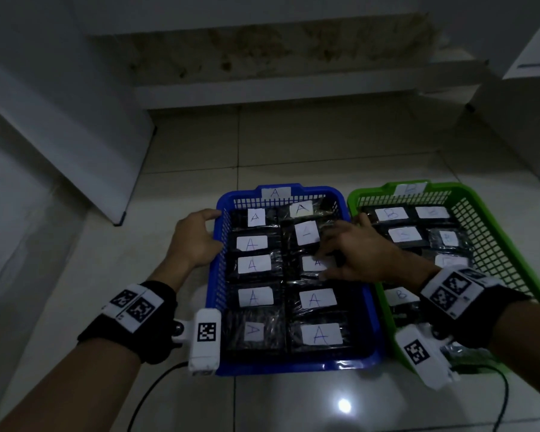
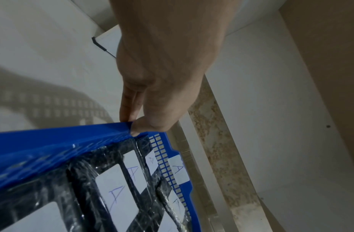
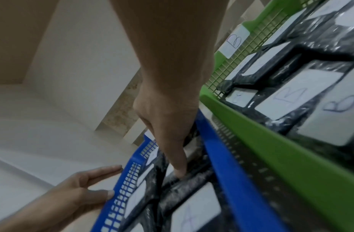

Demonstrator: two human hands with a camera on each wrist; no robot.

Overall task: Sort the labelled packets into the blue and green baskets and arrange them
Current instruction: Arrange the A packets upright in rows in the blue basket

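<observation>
The blue basket, tagged A, holds two columns of black wrapped packets with white A labels. To its right, the green basket holds packets labelled B. My left hand rests against the blue basket's left wall near the far corner, fingers straight, thumb at the rim. Over the right column, my right hand presses with spread straight fingers on an A packet, part of its label hidden.
Both baskets sit side by side on a pale tiled floor. A white panel leans at the left and a white cabinet stands at the right. A stained step runs along the back. Cables trail near the baskets' front.
</observation>
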